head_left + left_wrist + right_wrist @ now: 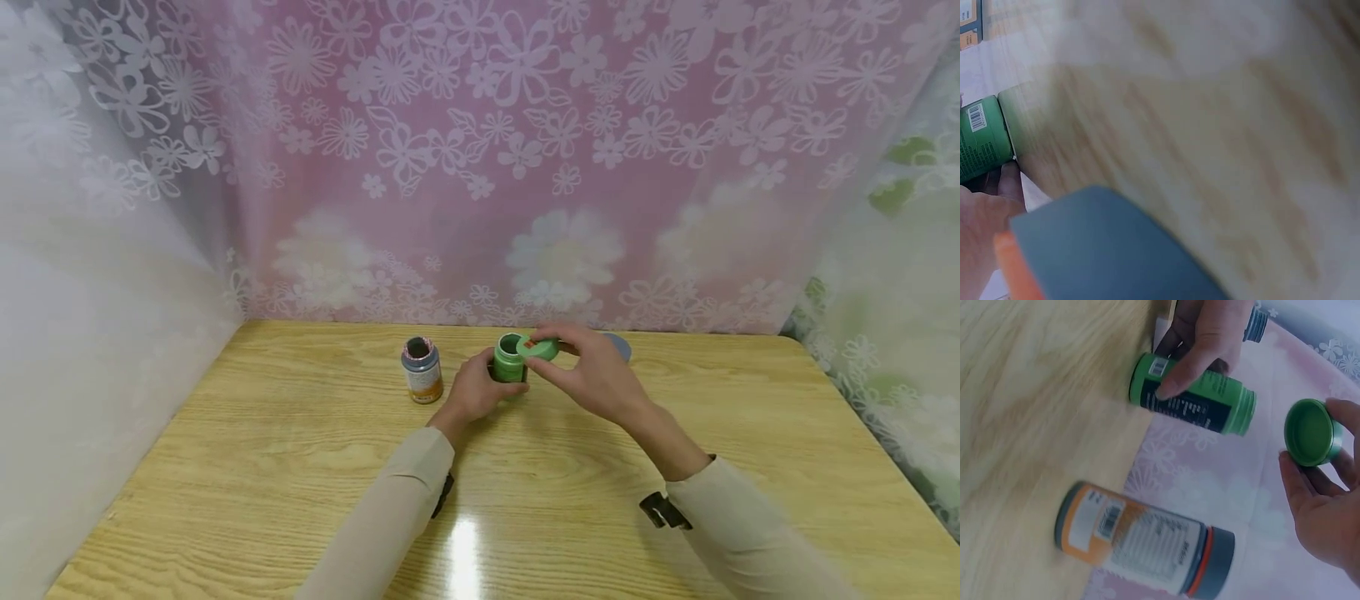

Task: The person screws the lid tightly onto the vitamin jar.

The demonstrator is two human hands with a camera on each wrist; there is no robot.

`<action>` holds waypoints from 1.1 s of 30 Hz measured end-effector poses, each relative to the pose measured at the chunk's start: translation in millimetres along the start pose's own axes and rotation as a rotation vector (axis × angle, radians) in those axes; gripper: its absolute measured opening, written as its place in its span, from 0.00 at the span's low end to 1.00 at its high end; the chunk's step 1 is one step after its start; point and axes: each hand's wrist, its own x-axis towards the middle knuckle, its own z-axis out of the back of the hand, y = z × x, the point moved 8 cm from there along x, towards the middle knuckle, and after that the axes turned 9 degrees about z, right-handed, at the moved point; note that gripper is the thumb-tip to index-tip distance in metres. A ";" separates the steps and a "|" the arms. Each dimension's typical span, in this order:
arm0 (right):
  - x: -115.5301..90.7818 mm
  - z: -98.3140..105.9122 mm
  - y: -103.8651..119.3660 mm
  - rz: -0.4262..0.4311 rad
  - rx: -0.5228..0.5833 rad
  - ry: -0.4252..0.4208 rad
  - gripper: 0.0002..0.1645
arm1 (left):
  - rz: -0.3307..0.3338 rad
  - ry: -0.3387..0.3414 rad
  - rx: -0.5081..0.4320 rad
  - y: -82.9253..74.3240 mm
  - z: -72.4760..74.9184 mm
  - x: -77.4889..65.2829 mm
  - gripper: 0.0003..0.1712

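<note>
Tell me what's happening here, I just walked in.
A person is working with both hands at a wooden table. The left hand grips an open green bottle, while the right hand holds a green lid apart from its mouth. Off to the left stands an open grey-necked bottle. Over on the right is a grey-lidded bottle, closed and mostly hidden behind the right hand in the head view.

The head view looks down from above; both tilted, nearer wrist views share the green bottle (1200,406)
</note>
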 end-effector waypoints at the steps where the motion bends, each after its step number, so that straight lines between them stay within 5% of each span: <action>1: 1.8 -1.0 0.1 -0.003 0.033 -0.017 0.19 | 0.001 0.000 0.007 0.3 0.1 0.4 0.33; 8: 15.6 -6.2 16.3 -0.093 0.206 -0.107 0.15 | 0.017 -0.006 0.008 3.0 2.6 0.6 0.32; 14: 18.0 -21.5 -2.1 -0.123 0.282 -0.127 0.16 | 0.004 -0.002 0.007 1.7 2.0 0.5 0.31; 21: 12.8 -39.7 -43.9 -0.170 0.254 -0.114 0.18 | 0.013 0.001 0.028 3.6 -1.3 3.3 0.33; 33: 11.0 -46.4 -53.1 -0.162 0.208 -0.075 0.17 | 0.011 -0.005 0.026 3.3 -0.7 2.4 0.34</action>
